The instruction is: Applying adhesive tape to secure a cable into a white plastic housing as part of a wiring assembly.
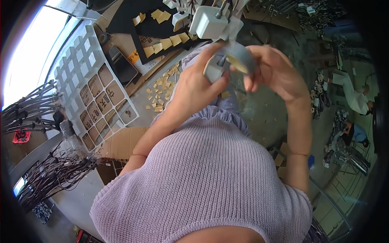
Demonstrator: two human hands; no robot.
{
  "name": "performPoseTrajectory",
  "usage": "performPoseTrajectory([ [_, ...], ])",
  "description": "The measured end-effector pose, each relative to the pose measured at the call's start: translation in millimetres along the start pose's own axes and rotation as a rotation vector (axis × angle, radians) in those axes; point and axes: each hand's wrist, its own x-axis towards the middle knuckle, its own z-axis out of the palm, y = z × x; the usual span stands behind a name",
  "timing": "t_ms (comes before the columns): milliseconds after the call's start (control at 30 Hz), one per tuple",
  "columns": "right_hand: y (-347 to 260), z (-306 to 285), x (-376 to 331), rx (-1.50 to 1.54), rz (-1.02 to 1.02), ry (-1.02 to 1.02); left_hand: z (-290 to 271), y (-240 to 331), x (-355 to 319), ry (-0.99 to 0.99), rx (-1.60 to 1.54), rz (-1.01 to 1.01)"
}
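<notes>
Above my lap, my left hand point(192, 87) is closed around a small white plastic box point(212, 72), whose open side shows a dark cable fitting. Close beside it, my right hand point(277, 71) curls its fingers round a grey tape roll point(243, 56) with a yellowish inner ring. The roll is smeared by motion and nearly touches the box. A clear strip seems to rise from the roll, but its ends are blurred. Just beyond my hands hang several white plastic boxes point(208, 23) with cables running out of them.
Yellowish paper pieces point(166, 43) lie along a black board point(142, 50); more scatter on the floor point(162, 91). At left stand a white lattice tray point(115, 87), a dark phone-like device point(121, 65) and bundled black cables point(60, 170). Two people point(352, 93) are at far right.
</notes>
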Motion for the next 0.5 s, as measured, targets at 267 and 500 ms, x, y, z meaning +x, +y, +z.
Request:
performPoseTrajectory([
  [267, 20, 10, 26, -0.491, -0.381, 0.16, -10, 14, -3, -0.474, -0.328, -0.389],
  [500, 18, -11, 28, -0.95, -0.53, 0.144, -17, 3, -2, -0.29, -0.874, -0.461],
])
